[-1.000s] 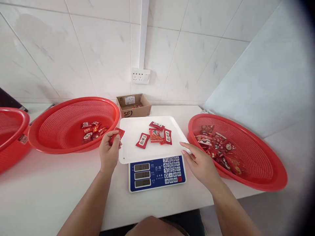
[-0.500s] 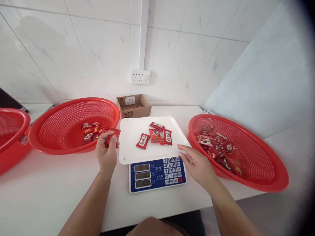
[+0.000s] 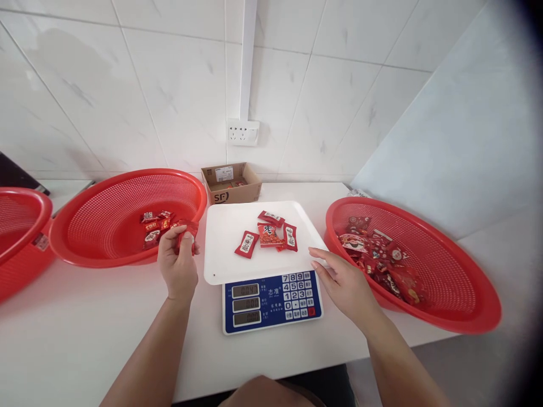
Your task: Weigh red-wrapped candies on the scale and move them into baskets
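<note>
Left hand (image 3: 178,265) just left of the scale (image 3: 271,302), fingers pinched narrow on one red candy pack (image 3: 189,233), up off the table near the rim of a red basket (image 3: 169,176), maybe for a good grip or a look at the pack. Right hand (image 3: 345,289) just right of the scale, open wide with nothing in it, fingertips near the edge of the white tray (image 3: 224,265), likely kept off so that no push from the hand changes the weight. On the tray, on top of the scale, a few more candy packs (image 3: 268,235), all lying inside the edge, likely so that each one counts in the weight. Left of the scale, in that basket, a small heap (image 3: 153,225); right of the scale, in another red basket (image 3: 496,305), a bigger heap (image 3: 377,263). Behind the scale, a small cardboard box (image 3: 231,183). Numbers on the scale too small to read for sure.
</note>
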`<state>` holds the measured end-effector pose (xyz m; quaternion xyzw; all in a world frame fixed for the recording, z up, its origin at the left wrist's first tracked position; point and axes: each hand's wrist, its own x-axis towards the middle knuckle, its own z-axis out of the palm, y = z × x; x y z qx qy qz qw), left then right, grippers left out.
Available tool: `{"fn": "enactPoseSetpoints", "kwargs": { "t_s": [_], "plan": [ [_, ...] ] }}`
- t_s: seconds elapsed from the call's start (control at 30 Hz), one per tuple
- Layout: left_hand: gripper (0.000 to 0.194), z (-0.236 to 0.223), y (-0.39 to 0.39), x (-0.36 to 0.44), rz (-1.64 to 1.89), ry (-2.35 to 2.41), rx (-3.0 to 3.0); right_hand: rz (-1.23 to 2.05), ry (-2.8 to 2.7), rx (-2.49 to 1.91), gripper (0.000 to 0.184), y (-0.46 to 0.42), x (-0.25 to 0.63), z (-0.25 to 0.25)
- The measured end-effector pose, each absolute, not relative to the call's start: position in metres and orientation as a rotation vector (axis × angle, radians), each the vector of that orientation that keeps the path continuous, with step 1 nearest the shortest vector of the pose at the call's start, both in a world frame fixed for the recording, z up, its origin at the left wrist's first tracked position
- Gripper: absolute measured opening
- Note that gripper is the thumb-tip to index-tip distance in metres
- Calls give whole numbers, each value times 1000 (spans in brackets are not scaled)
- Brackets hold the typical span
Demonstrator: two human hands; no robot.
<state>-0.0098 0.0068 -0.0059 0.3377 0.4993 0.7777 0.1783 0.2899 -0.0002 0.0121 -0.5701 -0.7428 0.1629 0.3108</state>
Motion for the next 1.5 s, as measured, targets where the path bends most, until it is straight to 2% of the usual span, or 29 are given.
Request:
{"fn": "enactPoseSetpoints", "kwargs": {
  "t_s": [0.57,1.0,1.13,1.37,1.5],
  "plan": [
    [14,-8,8,-9,2175,1451,963,440,-1998,-1487,32,2,284,14],
    [17,-8,6,-10,2163,1461,977,175,-2212,-1577,36,46,254,26],
    [17,-9,6,-10,2148,1464,990,257,-2132,-1584,35,54,252,24],
    [17,-12,7,-11,2148,1469,1000,407,-2189,-1340,36,53,247,16],
    [16,-12,7,-11,2138,1454,1003,443,-2180,-1410,35,47,245,15]
  ]
}}
